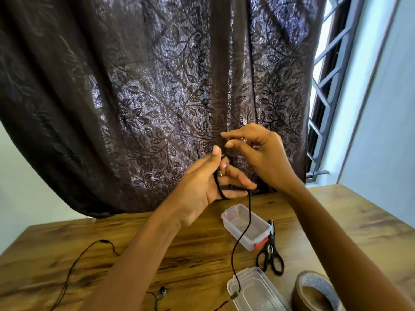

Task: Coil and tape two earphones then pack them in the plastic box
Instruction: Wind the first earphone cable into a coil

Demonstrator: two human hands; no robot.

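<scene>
While beside scissors (270, 254), box (226, 217) behind cord (250, 207).

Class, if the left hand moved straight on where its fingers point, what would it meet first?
Probably the wrist of the right hand; the left hand points rightward at it, though depth is unclear.

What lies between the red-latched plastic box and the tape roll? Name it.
The black-handled scissors lie between the box and the tape roll, in the head view.
</scene>
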